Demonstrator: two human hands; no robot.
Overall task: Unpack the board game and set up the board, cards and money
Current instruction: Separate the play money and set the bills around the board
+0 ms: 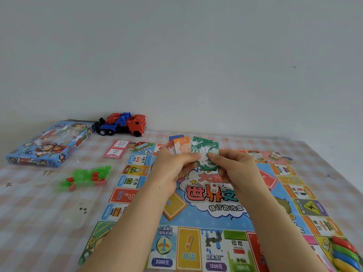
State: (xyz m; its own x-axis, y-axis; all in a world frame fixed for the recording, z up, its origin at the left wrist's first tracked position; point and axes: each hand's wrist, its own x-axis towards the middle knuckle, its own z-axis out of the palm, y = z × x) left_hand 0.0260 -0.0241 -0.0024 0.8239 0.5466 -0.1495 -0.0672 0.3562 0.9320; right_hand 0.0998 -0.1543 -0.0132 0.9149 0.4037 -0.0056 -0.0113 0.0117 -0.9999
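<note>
We find the notes [208,147] partly hidden by left hand [172,165] and right hand [235,165]. Below the grip, the board [225,208] is cropped by the frame edge; pawns [345,254] likewise, lower right.

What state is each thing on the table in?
Colourful paper game board: unfolded, flat.
Blue cardboard game box: lying flat.
Pink card stack: piled beside board.
White die: resting on board.
Orange and green paper notes: fanned in left hand.
Right hand: pinching the same notes.

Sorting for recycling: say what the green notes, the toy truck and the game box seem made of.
Green play-money notes: likely thin printed paper, matt; they fan and bend.
Toy truck: moulded plastic, glossy red and blue.
Game box: probably printed cardboard with a slight sheen; flat, crisp edges.
</note>
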